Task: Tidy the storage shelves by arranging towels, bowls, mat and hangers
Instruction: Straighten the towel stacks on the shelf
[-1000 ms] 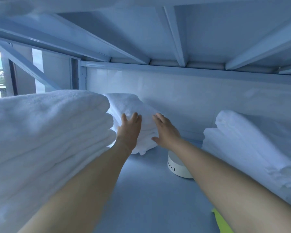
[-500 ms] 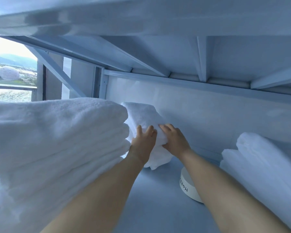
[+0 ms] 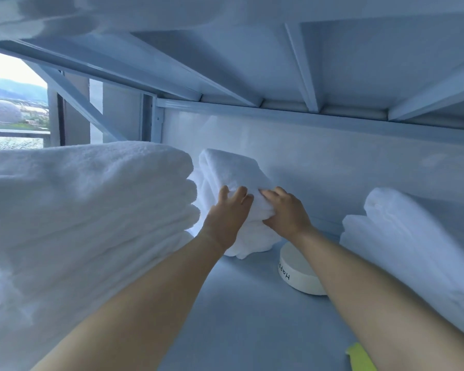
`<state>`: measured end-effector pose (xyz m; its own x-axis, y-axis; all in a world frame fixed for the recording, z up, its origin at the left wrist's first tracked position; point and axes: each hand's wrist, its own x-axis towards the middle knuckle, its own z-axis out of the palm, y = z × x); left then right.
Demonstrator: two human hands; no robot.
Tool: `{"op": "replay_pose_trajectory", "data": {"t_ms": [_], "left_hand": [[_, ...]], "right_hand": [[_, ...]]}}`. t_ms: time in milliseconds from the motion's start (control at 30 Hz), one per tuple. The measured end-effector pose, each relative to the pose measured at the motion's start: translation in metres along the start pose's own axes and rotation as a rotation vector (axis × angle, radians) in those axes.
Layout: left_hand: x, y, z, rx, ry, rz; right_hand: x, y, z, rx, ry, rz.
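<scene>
Small folded towel [image 3: 231,167] is found at back of blue-grey metal shelf [image 3: 239,311], against white rear wall [image 3: 319,162]. It is grasped by both grips: left grip [image 3: 227,218] w/ fingers dug into front fold, right grip [image 3: 287,212] w/ fingers laid over top & thumb tucked under. Just left of that towel a tall towel stack [image 3: 86,199] is piled; well to its right, a second towel pile [image 3: 402,236]. Round white bowl [image 3: 298,274], lettered "Happ", is set near towel's right front, partly hidden by forearm. Above towel, ribbed underside of upper shelf [image 3: 252,62]. Far left of it, a window [image 3: 11,108] w/ hills & a dome outside.
</scene>
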<state>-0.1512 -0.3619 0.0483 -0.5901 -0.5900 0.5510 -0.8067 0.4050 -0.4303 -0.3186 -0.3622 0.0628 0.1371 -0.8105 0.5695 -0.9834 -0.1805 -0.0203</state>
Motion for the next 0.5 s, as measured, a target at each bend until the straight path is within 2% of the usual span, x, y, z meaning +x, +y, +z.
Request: {"op": "replay_pose_trajectory", "data": {"t_ms": [133,267,367,500], "left_hand": [[-0.010,0.002,-0.002,-0.190,-0.023,-0.122],[-0.013,0.012,0.001,-0.178,-0.058,-0.234],[-0.017,0.024,0.013,-0.173,-0.099,-0.247],[-0.030,0.032,0.030,-0.240,-0.075,-0.212]], "right_hand": [[-0.003,-0.001,-0.006,-0.015,-0.041,0.004],[-0.010,0.005,-0.008,-0.025,-0.132,-0.040],[-0.023,0.010,-0.003,-0.068,-0.199,-0.057],[-0.030,0.007,0.013,-0.078,-0.212,-0.045]]}}
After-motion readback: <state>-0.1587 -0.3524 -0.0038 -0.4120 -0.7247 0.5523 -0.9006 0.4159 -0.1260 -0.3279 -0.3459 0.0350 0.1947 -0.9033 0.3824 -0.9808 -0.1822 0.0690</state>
